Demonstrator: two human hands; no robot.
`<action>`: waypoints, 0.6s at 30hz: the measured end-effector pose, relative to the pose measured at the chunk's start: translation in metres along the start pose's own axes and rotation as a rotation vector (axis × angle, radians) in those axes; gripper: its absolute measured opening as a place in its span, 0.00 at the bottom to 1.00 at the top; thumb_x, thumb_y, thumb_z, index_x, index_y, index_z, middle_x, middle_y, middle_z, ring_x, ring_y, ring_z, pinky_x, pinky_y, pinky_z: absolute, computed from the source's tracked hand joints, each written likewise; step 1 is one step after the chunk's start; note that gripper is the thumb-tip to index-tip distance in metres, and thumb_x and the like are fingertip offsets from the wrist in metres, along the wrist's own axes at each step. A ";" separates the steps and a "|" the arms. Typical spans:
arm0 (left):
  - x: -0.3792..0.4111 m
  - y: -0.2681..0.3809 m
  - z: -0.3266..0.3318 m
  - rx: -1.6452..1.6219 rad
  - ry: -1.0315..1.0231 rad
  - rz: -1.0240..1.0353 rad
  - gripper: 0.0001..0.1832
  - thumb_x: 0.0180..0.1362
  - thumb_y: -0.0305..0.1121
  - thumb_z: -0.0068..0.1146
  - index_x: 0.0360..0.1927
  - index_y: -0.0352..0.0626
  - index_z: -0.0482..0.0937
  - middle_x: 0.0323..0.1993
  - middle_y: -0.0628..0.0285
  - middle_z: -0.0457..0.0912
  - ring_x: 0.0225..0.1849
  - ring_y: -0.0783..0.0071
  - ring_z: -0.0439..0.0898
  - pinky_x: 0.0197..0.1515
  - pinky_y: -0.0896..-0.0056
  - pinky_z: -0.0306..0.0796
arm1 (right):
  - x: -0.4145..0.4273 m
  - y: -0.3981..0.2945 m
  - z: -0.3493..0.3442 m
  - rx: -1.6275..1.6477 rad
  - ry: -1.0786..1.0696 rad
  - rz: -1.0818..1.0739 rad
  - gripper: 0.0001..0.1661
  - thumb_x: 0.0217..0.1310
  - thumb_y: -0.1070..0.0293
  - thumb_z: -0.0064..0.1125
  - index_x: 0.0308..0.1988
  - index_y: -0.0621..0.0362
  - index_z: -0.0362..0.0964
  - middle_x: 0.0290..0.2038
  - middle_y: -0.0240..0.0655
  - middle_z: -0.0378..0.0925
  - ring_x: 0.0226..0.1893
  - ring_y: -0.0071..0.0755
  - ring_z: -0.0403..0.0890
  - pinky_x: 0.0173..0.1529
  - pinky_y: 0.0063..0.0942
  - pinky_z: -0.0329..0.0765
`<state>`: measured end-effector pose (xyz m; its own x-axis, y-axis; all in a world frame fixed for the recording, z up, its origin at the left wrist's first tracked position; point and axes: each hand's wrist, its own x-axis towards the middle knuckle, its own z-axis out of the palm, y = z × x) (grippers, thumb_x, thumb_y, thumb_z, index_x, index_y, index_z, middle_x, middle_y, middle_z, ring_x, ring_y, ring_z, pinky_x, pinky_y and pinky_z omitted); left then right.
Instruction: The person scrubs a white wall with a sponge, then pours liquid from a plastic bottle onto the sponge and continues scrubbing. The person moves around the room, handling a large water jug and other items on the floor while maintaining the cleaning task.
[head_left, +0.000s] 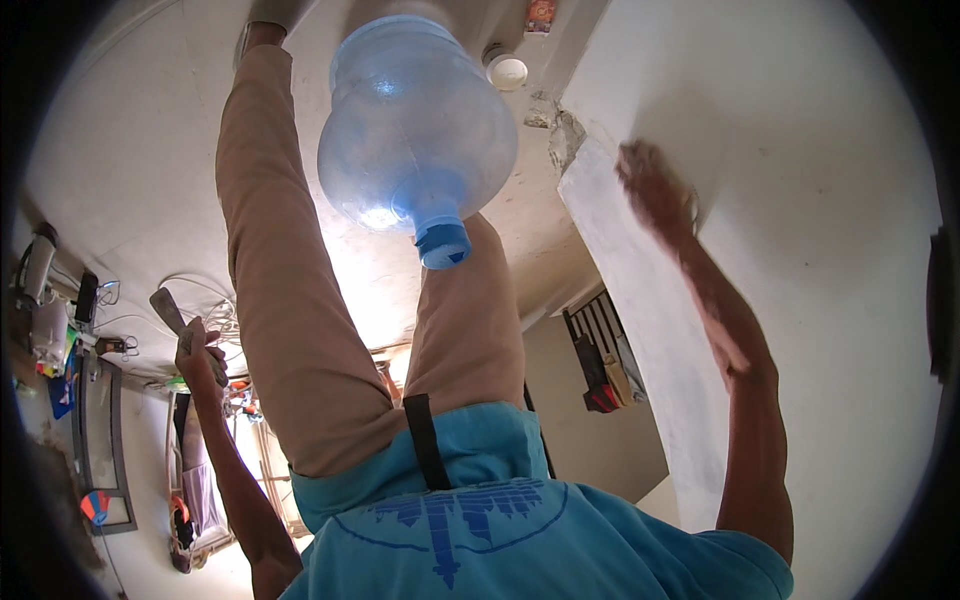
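My left hand (199, 352) grips a putty knife (166, 309) with a broad flat blade, held out beside my left leg. My right hand (654, 187) is raised at the pale wall (810, 315) with its fingers curled. Motion blurs it, so I cannot tell whether it touches the wall or holds anything. Before me a large clear-blue plastic water bottle (420, 112) stands with its blue cap (444, 246) towards me, covering part of my right leg. Broken plaster (564, 139) shows along the wall's lower edge.
A round white-topped container (506, 69) and a small orange printed box (540, 16) lie by the wall's foot. Loose cables (214, 311) coil on the floor to the left. Clothes or bags hang from a dark slatted rack (596, 322). A dark frame (101, 442) is at far left.
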<state>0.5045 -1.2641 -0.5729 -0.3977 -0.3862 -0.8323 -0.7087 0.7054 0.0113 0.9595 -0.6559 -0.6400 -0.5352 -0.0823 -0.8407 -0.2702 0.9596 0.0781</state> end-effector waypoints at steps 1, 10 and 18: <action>-0.001 -0.001 0.001 0.001 -0.002 -0.006 0.15 0.65 0.44 0.62 0.47 0.44 0.79 0.29 0.60 0.81 0.14 0.83 0.71 0.12 0.78 0.63 | -0.012 -0.009 -0.018 0.111 -0.131 -0.065 0.18 0.67 0.60 0.49 0.51 0.52 0.78 0.61 0.39 0.72 0.64 0.47 0.68 0.70 0.43 0.63; 0.004 0.004 0.009 -0.007 -0.058 0.041 0.16 0.67 0.44 0.61 0.48 0.42 0.79 0.29 0.62 0.81 0.15 0.84 0.71 0.13 0.80 0.62 | 0.029 0.077 -0.064 -0.109 0.039 0.166 0.22 0.64 0.68 0.50 0.57 0.54 0.72 0.61 0.39 0.71 0.64 0.45 0.68 0.70 0.43 0.63; 0.013 -0.018 0.005 -0.021 -0.078 -0.007 0.17 0.67 0.43 0.60 0.50 0.41 0.79 0.29 0.61 0.81 0.16 0.83 0.72 0.13 0.79 0.63 | -0.056 -0.010 -0.043 0.116 -0.271 -0.122 0.25 0.67 0.63 0.48 0.62 0.51 0.71 0.68 0.39 0.67 0.69 0.45 0.66 0.74 0.47 0.59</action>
<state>0.5147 -1.2788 -0.5861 -0.3465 -0.3433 -0.8730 -0.7237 0.6900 0.0159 0.9579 -0.6722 -0.5706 -0.2674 -0.1386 -0.9536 -0.2182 0.9726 -0.0802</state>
